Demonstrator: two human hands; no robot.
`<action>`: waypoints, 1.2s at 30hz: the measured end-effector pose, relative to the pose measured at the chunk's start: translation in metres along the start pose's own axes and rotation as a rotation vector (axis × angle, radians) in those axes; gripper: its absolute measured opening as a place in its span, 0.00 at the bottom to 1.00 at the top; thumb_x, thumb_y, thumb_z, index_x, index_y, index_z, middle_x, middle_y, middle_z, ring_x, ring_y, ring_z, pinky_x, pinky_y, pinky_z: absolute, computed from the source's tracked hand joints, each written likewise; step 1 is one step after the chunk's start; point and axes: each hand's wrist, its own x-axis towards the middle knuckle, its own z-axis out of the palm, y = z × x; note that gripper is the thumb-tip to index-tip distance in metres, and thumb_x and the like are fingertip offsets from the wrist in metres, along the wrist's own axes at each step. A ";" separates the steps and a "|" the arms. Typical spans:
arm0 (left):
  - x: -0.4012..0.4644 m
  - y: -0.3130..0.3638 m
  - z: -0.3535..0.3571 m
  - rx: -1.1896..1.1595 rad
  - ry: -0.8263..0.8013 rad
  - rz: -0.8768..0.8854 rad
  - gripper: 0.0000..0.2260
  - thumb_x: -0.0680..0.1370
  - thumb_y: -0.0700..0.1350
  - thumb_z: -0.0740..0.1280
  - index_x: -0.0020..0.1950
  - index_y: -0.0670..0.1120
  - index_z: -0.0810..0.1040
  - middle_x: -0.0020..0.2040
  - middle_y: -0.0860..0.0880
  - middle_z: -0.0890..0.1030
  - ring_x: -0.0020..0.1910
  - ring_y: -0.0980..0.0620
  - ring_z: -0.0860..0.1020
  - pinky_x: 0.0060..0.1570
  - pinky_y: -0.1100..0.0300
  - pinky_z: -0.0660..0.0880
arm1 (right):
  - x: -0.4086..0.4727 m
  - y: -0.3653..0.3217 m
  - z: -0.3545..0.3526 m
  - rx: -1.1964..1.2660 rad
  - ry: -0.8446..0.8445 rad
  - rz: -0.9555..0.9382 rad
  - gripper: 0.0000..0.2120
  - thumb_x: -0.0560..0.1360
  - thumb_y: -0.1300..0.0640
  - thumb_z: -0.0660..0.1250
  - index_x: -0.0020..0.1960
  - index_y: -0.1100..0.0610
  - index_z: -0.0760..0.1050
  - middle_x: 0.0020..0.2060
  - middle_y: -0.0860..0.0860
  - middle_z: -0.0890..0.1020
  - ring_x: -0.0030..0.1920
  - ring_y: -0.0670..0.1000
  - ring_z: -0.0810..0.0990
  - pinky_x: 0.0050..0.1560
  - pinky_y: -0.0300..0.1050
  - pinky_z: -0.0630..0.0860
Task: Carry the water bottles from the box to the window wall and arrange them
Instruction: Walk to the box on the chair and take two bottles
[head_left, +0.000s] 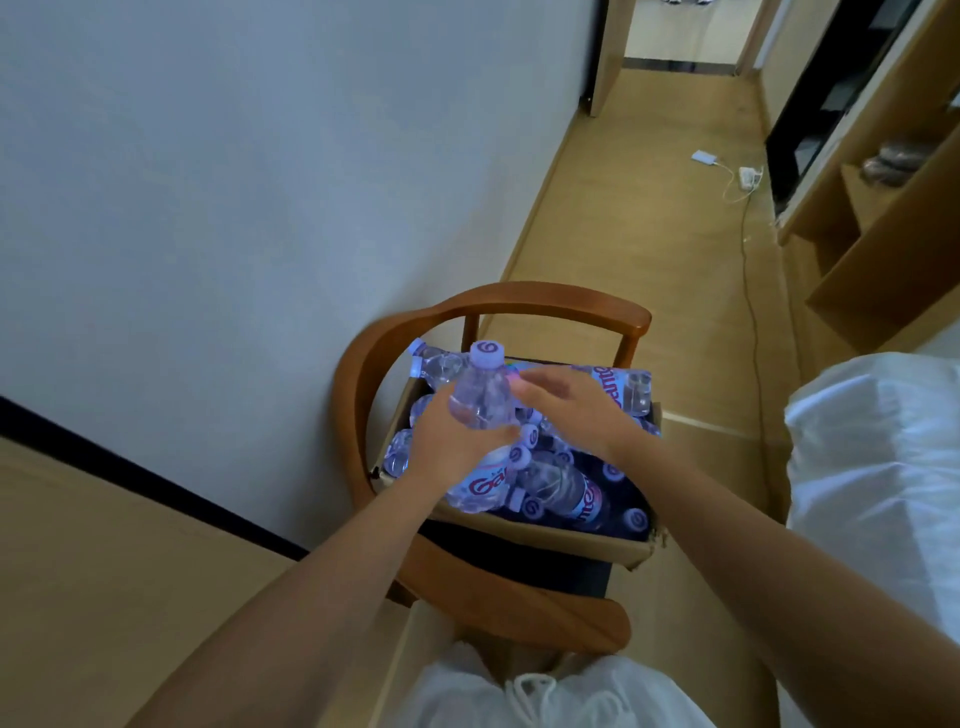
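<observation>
A cardboard box (587, 540) full of clear water bottles with pale caps sits on a wooden armchair (524, 301). My left hand (452, 441) grips one bottle (480, 389) upright above the box, thumb curled round its lower body. My right hand (571, 410) reaches over the box just right of that bottle, fingers extended toward it and touching its side. Several more bottles (566, 488) lie jumbled in the box, some standing with caps up, some on their sides with red lettering showing.
The chair stands against a white wall (234, 208). A bed with white bedding (878, 467) is at the right. A wooden-floored corridor (649, 208) runs ahead, with a power strip and cable (748, 179) on it beside wooden shelving (872, 223).
</observation>
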 end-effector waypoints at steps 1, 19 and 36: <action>-0.002 -0.003 -0.005 -0.053 0.030 -0.033 0.33 0.56 0.61 0.77 0.57 0.51 0.76 0.51 0.51 0.82 0.50 0.52 0.80 0.51 0.53 0.77 | 0.000 0.014 -0.002 -0.001 0.035 0.037 0.23 0.74 0.42 0.65 0.62 0.56 0.75 0.55 0.47 0.80 0.56 0.46 0.78 0.47 0.29 0.69; -0.021 -0.030 -0.034 -0.139 0.098 -0.146 0.26 0.57 0.57 0.77 0.52 0.50 0.78 0.46 0.52 0.84 0.45 0.54 0.83 0.51 0.49 0.80 | 0.029 0.124 0.056 -0.520 -0.078 0.254 0.30 0.69 0.37 0.68 0.58 0.59 0.70 0.55 0.56 0.75 0.53 0.55 0.74 0.53 0.52 0.74; -0.005 -0.001 0.011 -0.078 -0.179 0.010 0.28 0.56 0.57 0.78 0.52 0.54 0.77 0.45 0.58 0.82 0.46 0.58 0.81 0.46 0.57 0.77 | -0.063 0.111 0.005 -0.166 0.489 0.188 0.11 0.76 0.54 0.67 0.50 0.62 0.71 0.47 0.61 0.76 0.49 0.59 0.76 0.50 0.54 0.72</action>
